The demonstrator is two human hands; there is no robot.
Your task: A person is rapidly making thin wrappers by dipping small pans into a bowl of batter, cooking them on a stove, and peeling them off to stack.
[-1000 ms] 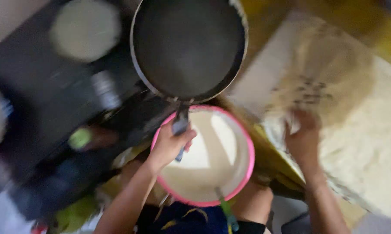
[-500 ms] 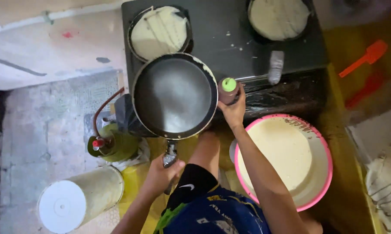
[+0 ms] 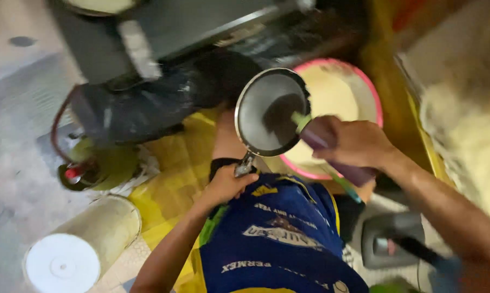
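Head view, centre frame: left hand (image 3: 227, 186) clamped on the pan (image 3: 271, 112) handle, right hand (image 3: 355, 143) wrapped round the squeeze bottle (image 3: 332, 149); I'd hold the pan level and squeeze gently.

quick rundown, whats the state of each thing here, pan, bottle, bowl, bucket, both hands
frying pan: lifted off the stove, tilted, inside looks bare
left hand: closed on the pan's handle
right hand: closed on the bottle
squeeze bottle: tipped, green nozzle pointing into the pan
pink-rimmed bowl: uncovered, pale batter inside
white bucket: lid on
gas canister: red hose attached
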